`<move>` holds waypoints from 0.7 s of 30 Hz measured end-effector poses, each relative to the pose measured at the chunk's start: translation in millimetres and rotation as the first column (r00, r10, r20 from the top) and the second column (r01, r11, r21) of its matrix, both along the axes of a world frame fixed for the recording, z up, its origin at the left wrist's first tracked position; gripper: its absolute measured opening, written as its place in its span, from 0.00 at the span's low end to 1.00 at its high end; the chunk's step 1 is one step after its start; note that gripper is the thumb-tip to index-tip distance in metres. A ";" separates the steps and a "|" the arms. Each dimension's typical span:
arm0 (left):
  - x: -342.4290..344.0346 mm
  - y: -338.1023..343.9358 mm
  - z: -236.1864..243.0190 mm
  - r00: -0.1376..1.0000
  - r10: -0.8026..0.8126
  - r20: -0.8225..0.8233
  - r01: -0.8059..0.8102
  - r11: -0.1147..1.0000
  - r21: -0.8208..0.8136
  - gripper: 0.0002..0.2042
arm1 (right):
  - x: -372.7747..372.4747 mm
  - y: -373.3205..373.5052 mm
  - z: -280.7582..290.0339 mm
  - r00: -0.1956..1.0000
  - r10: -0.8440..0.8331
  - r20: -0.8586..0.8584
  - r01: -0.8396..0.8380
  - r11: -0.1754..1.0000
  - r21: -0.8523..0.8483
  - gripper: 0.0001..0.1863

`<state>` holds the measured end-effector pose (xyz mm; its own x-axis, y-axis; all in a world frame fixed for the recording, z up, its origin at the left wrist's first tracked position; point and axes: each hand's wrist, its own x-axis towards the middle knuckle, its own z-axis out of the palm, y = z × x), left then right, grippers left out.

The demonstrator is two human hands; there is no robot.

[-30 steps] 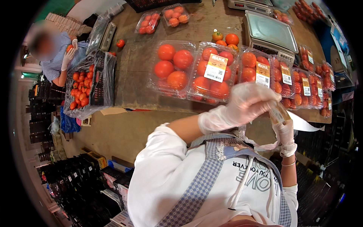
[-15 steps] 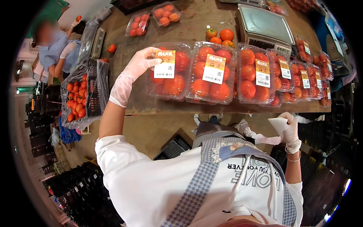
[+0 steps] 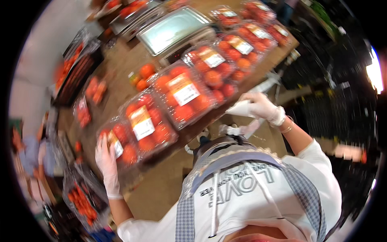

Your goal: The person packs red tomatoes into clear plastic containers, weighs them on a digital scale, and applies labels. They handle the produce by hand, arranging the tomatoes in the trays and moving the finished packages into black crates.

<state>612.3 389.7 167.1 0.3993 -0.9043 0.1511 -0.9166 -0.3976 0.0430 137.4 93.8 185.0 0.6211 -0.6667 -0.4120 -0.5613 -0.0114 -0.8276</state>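
Note:
My left hand [image 3: 105, 159], in a thin whitish glove, lies with its fingers stretched over the label on the leftmost clear plastic box of tomatoes [image 3: 129, 153]. That label is partly covered by the fingers. Beside it stand another labelled tomato box [image 3: 147, 126] and a larger-looking one [image 3: 184, 96], both with orange and white labels. My right hand [image 3: 258, 107], gloved too, is closed on a strip of white label paper [image 3: 242, 109] near the table's front edge. A loose length of the strip trails below that hand. Motion blurs the picture.
More labelled tomato boxes [image 3: 242, 46] are lined up along the right of the table [image 3: 117, 60]. A scale with a metal plate [image 3: 173, 28] stands behind them. Loose tomatoes [image 3: 146, 71] lie near it. Crates of tomatoes [image 3: 82, 203] and another person [image 3: 30, 151] are at the left.
The whole view has swung, so the table now slants up to the right. My left hand stays at the leftmost box, its fingers now laid over the label. My right hand still holds the paper.

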 end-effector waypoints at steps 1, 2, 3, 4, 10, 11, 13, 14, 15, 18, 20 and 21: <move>-13.5 -10.1 9.7 0.992 0.108 -0.073 -0.106 0.994 0.021 0.22 | -6.5 -5.7 9.1 0.997 -0.008 -0.073 0.014 0.996 0.084 0.14; -26.3 -19.4 27.1 0.995 0.085 0.059 -0.085 0.996 0.000 0.22 | -29.7 -15.3 -4.0 0.995 0.073 -0.063 -0.073 0.997 -0.002 0.15; -27.0 -25.4 33.8 0.996 0.079 0.049 -0.072 0.988 -0.134 0.21 | -52.7 -31.4 -29.7 0.984 0.170 -0.058 -0.174 0.981 -0.084 0.16; -46.1 -42.0 50.2 0.990 0.120 -0.075 -0.133 0.971 -0.201 0.21 | -87.6 -49.4 -48.9 0.978 0.197 -0.075 -0.207 0.964 -0.165 0.16; -205.6 -144.1 97.7 0.920 -0.061 -0.388 -0.145 0.866 -0.479 0.17 | -342.8 -208.3 -45.4 0.844 -0.052 -0.534 -0.018 0.992 -0.125 0.11; -231.4 -159.9 94.5 0.907 -0.114 -0.406 -0.115 0.860 -0.498 0.16 | -381.5 -238.0 -29.4 0.859 -0.152 -0.489 0.077 0.983 -0.169 0.11; -278.2 -203.9 71.7 0.904 -0.309 -0.297 0.113 0.839 -0.532 0.15 | -454.1 -304.3 22.4 0.741 -0.051 -0.670 -0.490 0.641 -0.591 0.10; -313.5 -219.8 74.6 0.918 -0.311 -0.246 0.137 0.831 -0.539 0.15 | -457.0 -336.1 51.4 0.687 -0.218 -0.693 -0.576 0.417 -0.703 0.10; -339.9 -245.1 64.5 0.890 -0.380 -0.254 0.191 0.814 -0.548 0.14 | -473.8 -358.8 70.9 0.626 -0.414 -0.660 -0.653 0.184 -0.735 0.10; -421.6 -317.8 37.0 0.797 -0.458 -0.395 0.202 0.817 -0.540 0.13 | -518.8 -408.0 70.9 0.699 -0.492 0.519 0.694 0.291 -0.659 0.13; -465.8 -352.1 34.9 0.724 -0.524 -0.449 0.236 0.800 -0.552 0.12 | -529.3 -441.3 48.5 0.427 -0.502 0.752 0.904 0.247 -0.348 0.13; -486.2 -366.6 34.0 0.672 -0.543 -0.504 0.235 0.801 -0.550 0.12 | -522.1 -454.7 30.3 0.388 -0.504 0.772 0.921 0.255 -0.296 0.13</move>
